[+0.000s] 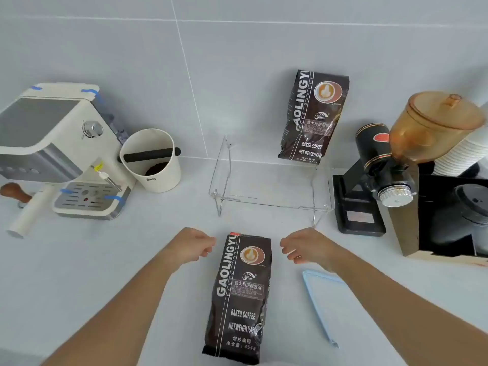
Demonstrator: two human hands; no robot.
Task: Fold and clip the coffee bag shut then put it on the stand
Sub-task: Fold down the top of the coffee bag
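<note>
A dark brown coffee bag [241, 294] lies flat on the white counter in front of me, its top end pointing away. My left hand [194, 244] hovers just left of the bag's top, fingers loosely curled, holding nothing. My right hand [306, 248] hovers just right of the top, fingers also curled and apart from the bag. A long pale blue clip [320, 305] lies on the counter under my right forearm. The clear acrylic stand [269, 202] is behind the bag, and a second identical coffee bag [314, 117] stands upright on its back right part against the wall.
A cream espresso machine [52, 151] with a wooden-handled portafilter sits at the left. A white knock box [151, 161] stands beside it. At the right are a black grinder [377, 175] with an amber hopper, stacked paper cups [464, 151] and a black box of lids [449, 217].
</note>
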